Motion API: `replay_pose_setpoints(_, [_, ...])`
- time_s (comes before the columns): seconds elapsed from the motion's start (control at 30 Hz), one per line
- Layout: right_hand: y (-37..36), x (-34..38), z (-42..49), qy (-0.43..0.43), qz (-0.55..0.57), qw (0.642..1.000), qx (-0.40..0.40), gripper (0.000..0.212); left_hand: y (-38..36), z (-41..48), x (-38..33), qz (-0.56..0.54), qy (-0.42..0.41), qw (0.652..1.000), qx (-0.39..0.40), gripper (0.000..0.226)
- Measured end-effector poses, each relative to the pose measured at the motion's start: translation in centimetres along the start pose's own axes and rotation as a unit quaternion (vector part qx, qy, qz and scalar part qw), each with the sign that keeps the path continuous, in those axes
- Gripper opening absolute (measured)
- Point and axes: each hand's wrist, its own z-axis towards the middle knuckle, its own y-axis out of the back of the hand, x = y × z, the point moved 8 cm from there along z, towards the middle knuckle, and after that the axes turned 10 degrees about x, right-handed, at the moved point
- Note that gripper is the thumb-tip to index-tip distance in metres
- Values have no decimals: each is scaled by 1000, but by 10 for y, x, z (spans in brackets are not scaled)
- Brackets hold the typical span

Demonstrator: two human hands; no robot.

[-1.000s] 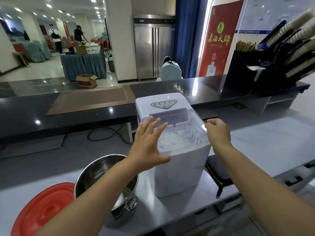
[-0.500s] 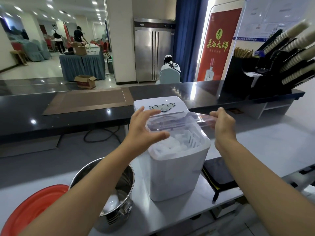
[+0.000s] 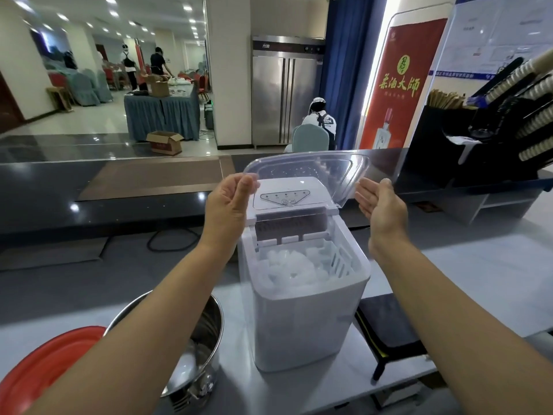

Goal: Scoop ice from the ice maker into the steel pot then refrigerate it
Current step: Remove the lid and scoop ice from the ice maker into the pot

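Worktop (image 3: 478,280), ice maker (image 3: 299,324), hall (image 3: 89,115) beyond

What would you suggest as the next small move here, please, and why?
Probably tip the clear lid fully back until it rests open. The left hand pinches its corner and the right hand props its other edge, so neither is free to scoop the ice into the steel pot.

1. White, boxy ice maker (image 3: 302,319) stands upright, its clear lid (image 3: 305,166) swung up at its 12 o'clock edge.
2. Ice cubes (image 3: 290,268) lie heaped in its open basket.
3. Steel pot (image 3: 206,339) stands upright just beside the maker, at its 8 o'clock.
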Motion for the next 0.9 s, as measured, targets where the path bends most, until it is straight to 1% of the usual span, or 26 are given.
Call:
replay_pose_setpoints(0.1, [-6, 3, 13, 15, 25, 999, 25, 44, 9, 6, 19, 24, 24, 998, -50, 34])
replay_pose_setpoints(0.2, [-11, 0, 25, 24, 41, 998, 52, 43, 11, 10, 33, 34, 44, 995, -79, 32])
replay_pose_setpoints(0.47, [-17, -15, 50, 9, -6, 995, 103, 42, 17, 13, 58, 26, 91, 984, -149, 24])
replay_pose_setpoints(0.77, [-17, -16, 54, 35, -26, 991, 128, 36, 19, 5, 65, 50, 122, 976, -175, 25])
replay_pose_setpoints(0.9, [-10, -15, 52, 45, -32, 993, 105, 32, 16, 1, 62, 42, 123, 975, -183, 22])
